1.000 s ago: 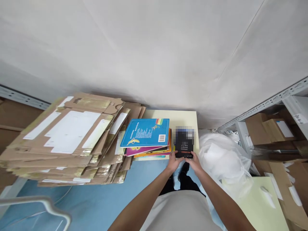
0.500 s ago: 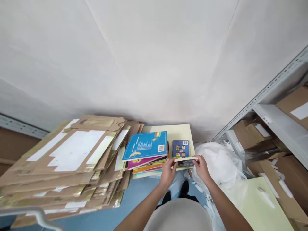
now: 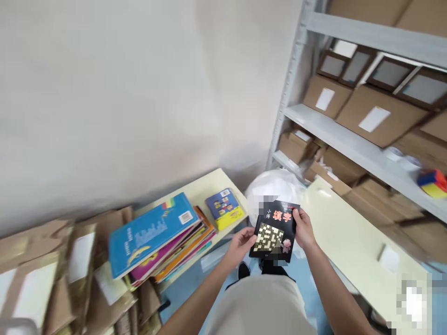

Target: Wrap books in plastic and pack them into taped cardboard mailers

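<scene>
A black-covered book [image 3: 269, 232] with red lettering and a crossword grid faces up in front of my body, held between both hands. Its left edge is pinched by my left hand [image 3: 241, 245], thumb on the cover. My right hand [image 3: 303, 227] grips the upper right edge. To the left, on a pale table [image 3: 218, 182], lies a small blue and yellow book [image 3: 224, 208]. Beside it a stack of thin books is topped by a large blue book [image 3: 153, 232] with a barcode.
Flattened cardboard boxes [image 3: 82, 265] are piled at the left. A white plastic bag [image 3: 270, 184] stands behind the book. On the right are a pale tabletop [image 3: 344, 223] and grey metal shelves [image 3: 363, 135] holding cardboard boxes [image 3: 377, 114]. A bare wall rises at the back.
My view has swung to the right, showing more shelving. The book, earlier seen edge-on over the table, is now tilted with its black cover toward me and clear of the table.
</scene>
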{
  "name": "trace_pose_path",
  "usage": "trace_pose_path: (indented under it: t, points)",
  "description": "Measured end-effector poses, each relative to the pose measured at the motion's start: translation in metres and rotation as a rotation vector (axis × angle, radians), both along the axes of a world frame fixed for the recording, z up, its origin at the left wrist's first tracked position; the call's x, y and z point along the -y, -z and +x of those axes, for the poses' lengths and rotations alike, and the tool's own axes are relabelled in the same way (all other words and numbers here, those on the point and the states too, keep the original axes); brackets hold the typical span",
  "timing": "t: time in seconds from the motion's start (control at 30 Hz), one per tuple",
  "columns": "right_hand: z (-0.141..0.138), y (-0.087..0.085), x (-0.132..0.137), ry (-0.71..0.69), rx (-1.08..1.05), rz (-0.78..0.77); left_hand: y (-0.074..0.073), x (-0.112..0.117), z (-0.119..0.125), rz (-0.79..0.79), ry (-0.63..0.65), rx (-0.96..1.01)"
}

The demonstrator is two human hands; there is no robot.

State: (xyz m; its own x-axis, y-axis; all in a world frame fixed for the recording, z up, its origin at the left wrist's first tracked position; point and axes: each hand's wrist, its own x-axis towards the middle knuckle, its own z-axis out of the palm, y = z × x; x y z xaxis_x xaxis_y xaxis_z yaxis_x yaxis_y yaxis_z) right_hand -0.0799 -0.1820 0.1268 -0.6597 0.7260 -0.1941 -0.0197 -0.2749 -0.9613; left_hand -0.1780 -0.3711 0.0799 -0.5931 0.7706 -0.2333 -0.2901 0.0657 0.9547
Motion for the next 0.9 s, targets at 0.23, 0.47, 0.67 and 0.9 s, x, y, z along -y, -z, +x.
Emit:
trace_pose_path:
  t: [0.23,0.47,0.67,0.9]
  points:
    - [0.084,-0.009,-0.034,0.351,-0.015,-0.062,-0.002,-0.057,0.049,0.002,0.294,0.008]
    - [0.162,-0.006,-0.080,0.485,-0.086,-0.088,-0.003,-0.116,0.096,-0.046,0.438,0.075]
    - [0.239,-0.001,-0.128,0.394,-0.061,-0.125,0.006,-0.175,0.149,-0.074,0.477,0.294]
    - [0.294,0.005,-0.183,0.439,0.008,-0.155,0.002,-0.229,0.189,-0.068,0.517,0.344]
